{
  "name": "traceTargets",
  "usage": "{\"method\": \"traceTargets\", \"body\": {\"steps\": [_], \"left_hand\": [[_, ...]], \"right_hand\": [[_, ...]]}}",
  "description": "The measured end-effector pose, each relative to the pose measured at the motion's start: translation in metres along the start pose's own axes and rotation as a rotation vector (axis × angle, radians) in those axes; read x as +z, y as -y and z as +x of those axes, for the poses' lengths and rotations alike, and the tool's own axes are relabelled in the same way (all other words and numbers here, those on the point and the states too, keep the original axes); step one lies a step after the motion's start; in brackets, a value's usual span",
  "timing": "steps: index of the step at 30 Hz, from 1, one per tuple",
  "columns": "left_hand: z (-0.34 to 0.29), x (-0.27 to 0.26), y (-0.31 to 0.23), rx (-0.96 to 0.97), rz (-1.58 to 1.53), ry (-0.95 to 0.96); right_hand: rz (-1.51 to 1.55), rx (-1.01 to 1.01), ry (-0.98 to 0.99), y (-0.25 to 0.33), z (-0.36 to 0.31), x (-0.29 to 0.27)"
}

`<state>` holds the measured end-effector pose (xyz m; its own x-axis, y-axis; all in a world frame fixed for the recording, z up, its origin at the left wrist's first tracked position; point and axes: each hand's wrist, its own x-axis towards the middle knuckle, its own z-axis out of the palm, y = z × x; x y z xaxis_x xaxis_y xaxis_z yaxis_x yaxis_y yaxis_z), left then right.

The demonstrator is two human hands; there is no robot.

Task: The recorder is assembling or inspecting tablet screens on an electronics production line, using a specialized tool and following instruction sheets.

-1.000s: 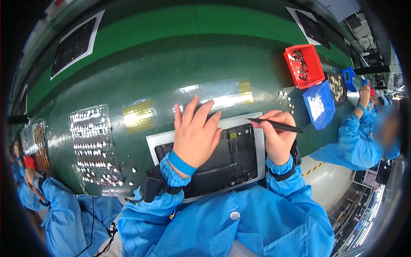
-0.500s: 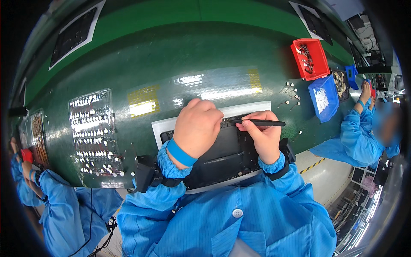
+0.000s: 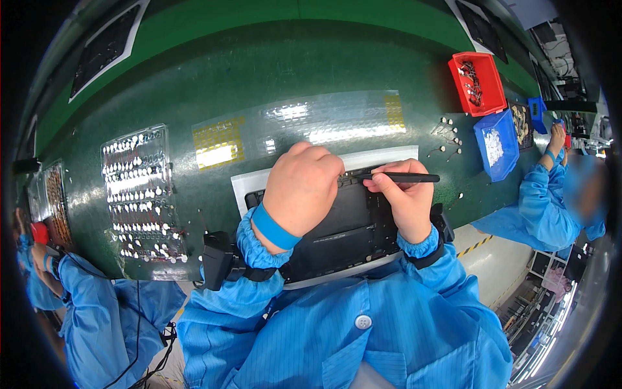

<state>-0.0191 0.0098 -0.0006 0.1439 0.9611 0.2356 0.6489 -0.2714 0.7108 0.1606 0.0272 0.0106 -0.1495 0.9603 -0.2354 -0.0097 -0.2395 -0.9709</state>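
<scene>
"So, what's nearest?"

"Black panel (image 3: 334, 243) on a white sheet (image 3: 395, 155), at the near edge of the tabletop (image 3: 272, 65). The left hand (image 3: 301, 188) lies back up, fingers curled under over the panel's far side; I can't tell what they grip. The right hand (image 3: 407, 200), angled inward, pinches a slim black tool (image 3: 418, 177), tip at that far side."

"Beyond?"

"A clear strip (image 3: 350, 123), then a red bin (image 3: 494, 81) toward the tabletop's far right."

No wording can be read. The black panel (image 3: 353, 215) bears a faint pale line of print (image 3: 330, 238), too small to make out. Right of the panel, yellow-and-black striped marking tape (image 3: 476, 246) lies on the floor (image 3: 494, 271).
</scene>
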Motion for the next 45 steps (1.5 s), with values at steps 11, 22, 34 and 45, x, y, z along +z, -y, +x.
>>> {"method": "traceTargets", "body": {"steps": [11,22,34,45], "left_hand": [[-0.001,-0.002,-0.005,0.075,0.008,0.066],[-0.002,0.0,-0.006,0.089,0.09,0.084],[-0.002,-0.006,-0.013,-0.056,0.204,0.008],[-0.003,0.002,-0.012,-0.04,0.373,0.082]], "right_hand": [[-0.04,0.001,-0.016,-0.004,0.002,0.001],[-0.061,-0.017,0.005,-0.005,0.002,0.001],[-0.171,-0.075,0.012,-0.013,-0.001,0.0],[-0.054,-0.101,-0.002,-0.014,-0.001,0.004]]}}
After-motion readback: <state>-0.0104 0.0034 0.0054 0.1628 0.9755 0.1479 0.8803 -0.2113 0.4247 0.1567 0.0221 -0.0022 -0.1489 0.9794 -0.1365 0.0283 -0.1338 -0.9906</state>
